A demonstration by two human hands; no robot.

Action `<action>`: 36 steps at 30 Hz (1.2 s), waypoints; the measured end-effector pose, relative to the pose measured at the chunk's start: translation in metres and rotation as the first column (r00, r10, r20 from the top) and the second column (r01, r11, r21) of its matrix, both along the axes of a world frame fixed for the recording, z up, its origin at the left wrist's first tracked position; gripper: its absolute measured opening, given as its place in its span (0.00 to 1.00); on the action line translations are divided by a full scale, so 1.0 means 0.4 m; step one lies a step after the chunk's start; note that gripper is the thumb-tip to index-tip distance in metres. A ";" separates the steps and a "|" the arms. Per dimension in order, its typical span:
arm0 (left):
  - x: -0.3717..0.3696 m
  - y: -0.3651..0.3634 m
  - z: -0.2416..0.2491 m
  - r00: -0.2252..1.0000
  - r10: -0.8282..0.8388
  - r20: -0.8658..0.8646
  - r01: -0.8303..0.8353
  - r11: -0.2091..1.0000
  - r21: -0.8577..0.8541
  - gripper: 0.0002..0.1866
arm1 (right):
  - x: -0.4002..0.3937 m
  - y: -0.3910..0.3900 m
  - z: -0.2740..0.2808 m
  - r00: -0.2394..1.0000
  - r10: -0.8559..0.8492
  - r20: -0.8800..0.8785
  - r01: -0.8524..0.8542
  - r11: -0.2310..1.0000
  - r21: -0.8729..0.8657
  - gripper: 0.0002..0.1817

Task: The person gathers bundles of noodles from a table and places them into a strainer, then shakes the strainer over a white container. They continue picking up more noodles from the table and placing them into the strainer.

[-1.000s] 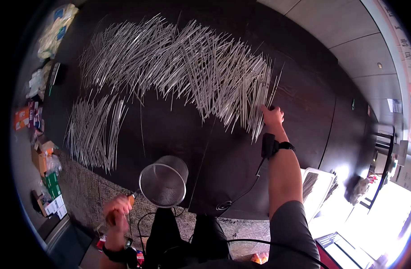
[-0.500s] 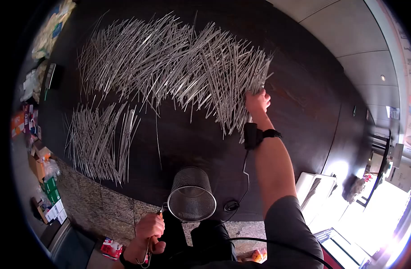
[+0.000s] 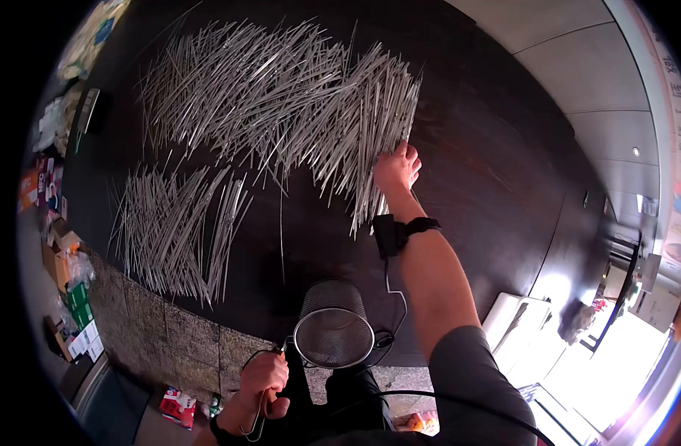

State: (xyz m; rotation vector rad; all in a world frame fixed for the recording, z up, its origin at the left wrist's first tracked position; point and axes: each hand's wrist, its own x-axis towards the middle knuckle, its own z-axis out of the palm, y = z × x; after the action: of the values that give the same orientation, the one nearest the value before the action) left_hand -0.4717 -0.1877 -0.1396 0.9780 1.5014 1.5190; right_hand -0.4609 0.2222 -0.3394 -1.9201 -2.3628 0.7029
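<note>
A wide heap of long, thin, greyish strands that look like dry noodles (image 3: pixel 259 89) is spread over the dark table. At the heap's right end my right hand (image 3: pixel 398 168) has its fingers curled round the outermost strands, which stick out above and below it. A smaller bunch of strands (image 3: pixel 166 230) lies nearer, on the left. My left hand (image 3: pixel 265 379) is closed round the wooden handle of a deep wire-mesh strainer (image 3: pixel 333 327). The strainer is tilted, its round mouth facing me and its basket over the table's near edge.
A black device (image 3: pixel 389 236) is strapped to my right wrist, its cable trailing down to the table edge behind the strainer. One stray strand (image 3: pixel 282 238) lies apart. A white tray (image 3: pixel 513 327) is at the right, boxes (image 3: pixel 80 305) at the left beyond the dark table (image 3: pixel 489 201).
My right hand has moved left and slightly down in view, and the heap's right end has been drawn in and straightened. The strainer stays in my left hand; the whole view has shifted slightly.
</note>
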 end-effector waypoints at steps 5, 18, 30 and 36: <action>-0.004 0.010 -0.006 1.000 -0.017 -0.005 0.017 0.998 0.063 0.16 | -0.035 0.021 0.023 1.000 -0.013 0.007 0.013 0.998 -0.058 0.30; -0.036 -0.019 -0.022 0.995 0.074 0.070 -0.078 0.996 0.052 0.18 | 0.041 0.087 -0.041 0.981 0.151 -0.119 -0.166 0.978 -0.125 0.21; -0.032 -0.009 -0.025 0.998 0.049 0.043 -0.051 0.997 0.063 0.18 | 0.149 0.006 0.016 0.934 0.326 0.148 -0.328 0.945 -0.015 0.10; -0.035 -0.005 -0.021 0.998 0.048 0.048 -0.051 0.996 0.070 0.17 | 0.164 0.076 0.056 0.958 0.283 -0.035 -0.285 0.955 -0.084 0.11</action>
State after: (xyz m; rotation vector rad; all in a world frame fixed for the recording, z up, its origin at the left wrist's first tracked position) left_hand -0.4858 -0.1896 -0.1479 0.9466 1.4579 1.6289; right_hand -0.3952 0.2525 -0.3171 -1.6042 -2.6673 0.8518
